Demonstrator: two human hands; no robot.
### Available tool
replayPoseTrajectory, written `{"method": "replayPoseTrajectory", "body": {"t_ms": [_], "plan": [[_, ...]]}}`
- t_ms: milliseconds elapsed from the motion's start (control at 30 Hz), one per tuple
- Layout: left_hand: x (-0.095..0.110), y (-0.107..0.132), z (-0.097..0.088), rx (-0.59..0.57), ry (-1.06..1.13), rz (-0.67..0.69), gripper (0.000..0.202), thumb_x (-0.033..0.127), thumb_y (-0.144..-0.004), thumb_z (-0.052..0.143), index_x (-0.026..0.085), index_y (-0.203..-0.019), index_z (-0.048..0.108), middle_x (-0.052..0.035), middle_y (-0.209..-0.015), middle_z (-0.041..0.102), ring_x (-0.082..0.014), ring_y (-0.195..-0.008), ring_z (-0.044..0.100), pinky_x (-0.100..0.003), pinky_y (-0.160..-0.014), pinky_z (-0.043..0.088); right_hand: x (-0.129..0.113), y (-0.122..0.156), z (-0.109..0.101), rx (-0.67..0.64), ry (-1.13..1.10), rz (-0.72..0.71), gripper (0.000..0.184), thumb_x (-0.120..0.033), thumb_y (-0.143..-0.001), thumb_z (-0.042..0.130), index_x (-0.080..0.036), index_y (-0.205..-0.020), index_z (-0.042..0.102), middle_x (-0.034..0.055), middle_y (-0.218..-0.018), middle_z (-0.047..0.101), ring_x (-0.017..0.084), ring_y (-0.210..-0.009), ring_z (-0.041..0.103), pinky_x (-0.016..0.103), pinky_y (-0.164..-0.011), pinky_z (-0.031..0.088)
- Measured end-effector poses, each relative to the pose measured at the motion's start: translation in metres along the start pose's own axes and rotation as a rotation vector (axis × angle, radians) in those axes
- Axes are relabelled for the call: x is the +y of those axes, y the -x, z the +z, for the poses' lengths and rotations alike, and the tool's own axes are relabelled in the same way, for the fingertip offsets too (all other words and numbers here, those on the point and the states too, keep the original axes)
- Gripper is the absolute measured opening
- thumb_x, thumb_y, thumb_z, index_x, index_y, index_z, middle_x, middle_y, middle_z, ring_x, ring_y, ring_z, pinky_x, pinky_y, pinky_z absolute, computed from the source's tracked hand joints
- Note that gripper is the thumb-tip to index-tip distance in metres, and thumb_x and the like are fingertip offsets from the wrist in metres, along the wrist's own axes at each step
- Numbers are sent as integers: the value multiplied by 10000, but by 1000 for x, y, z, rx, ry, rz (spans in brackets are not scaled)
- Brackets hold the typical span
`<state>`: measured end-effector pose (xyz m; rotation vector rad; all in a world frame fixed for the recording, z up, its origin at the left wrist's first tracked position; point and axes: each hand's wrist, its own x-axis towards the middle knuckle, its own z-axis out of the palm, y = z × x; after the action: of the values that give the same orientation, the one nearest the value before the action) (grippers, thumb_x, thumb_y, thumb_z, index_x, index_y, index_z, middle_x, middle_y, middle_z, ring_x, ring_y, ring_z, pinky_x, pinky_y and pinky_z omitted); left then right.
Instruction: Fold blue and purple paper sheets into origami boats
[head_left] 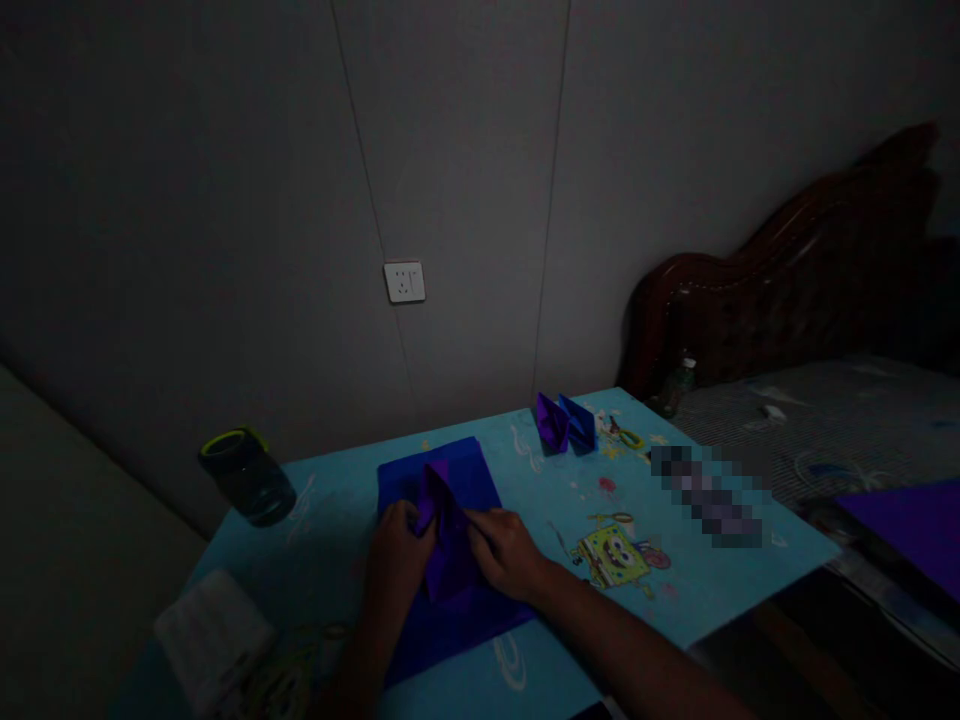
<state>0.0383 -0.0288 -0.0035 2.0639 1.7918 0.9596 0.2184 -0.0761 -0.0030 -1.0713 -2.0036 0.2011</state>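
Note:
A partly folded purple paper lies on a stack of blue sheets in the middle of a light blue cartoon-printed table. My left hand pinches the paper's left edge near its raised top point. My right hand presses and grips the paper's right edge with curled fingers. Both hands are closed on the same piece. The room is dim, so the finer folds are hard to make out.
Two finished folded paper boats, one purple and one blue, stand at the table's far edge. A lidded glass jar sits far left, a white cloth near left. A bed and purple sheet lie right. A wall socket is behind.

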Motion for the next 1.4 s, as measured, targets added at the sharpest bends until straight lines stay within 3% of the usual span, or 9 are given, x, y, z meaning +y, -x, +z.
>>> {"method": "replayPoseTrajectory", "body": {"t_ms": [333,667,800,1067,1133,1400], "plan": [[10,4,-7,-114,-166,-66,226,394,-866,514,200,-919,620,-98,-996,709,-266,-916,675,-342,-786,472,-2,0,-2,-34,9,-43,398,-196,-956,352,-180,-1306,541,48,-735,698,179,-592,593,312,-664,446],[13,6,-12,-149,-118,-102,236,420,-853,550,228,-987,580,-73,-986,737,-269,-892,698,-327,-722,464,-2,-1,-2,-43,-12,-3,396,-194,-953,363,-198,-1300,555,64,-834,730,186,-669,625,301,-692,450],[14,8,-12,-146,-89,-81,239,400,-873,532,234,-1045,542,-71,-999,740,-268,-878,706,-323,-712,468,-2,-1,-2,-20,-50,83,355,-220,-960,384,-188,-1225,617,68,-818,726,186,-687,639,291,-689,459],[14,12,-14,-192,-40,-62,299,351,-935,438,225,-1205,460,-92,-1015,745,-247,-833,722,-297,-680,476,0,-7,-6,41,-336,331,361,-337,-988,384,-173,-1129,674,22,-756,699,154,-624,615,244,-601,461],[14,13,-14,-200,-21,-39,310,337,-945,414,211,-1226,453,-113,-1047,736,-259,-890,717,-314,-723,491,2,-8,-6,65,-375,386,368,-371,-979,403,-166,-1079,691,17,-730,689,157,-616,599,243,-584,459],[6,14,-4,-138,189,86,361,284,-967,344,198,-1307,431,-136,-1202,669,-224,-1075,663,-339,-890,511,17,-10,-4,177,-584,529,369,-437,-935,477,-145,-1031,681,54,-890,709,217,-825,639,302,-747,525]]}}
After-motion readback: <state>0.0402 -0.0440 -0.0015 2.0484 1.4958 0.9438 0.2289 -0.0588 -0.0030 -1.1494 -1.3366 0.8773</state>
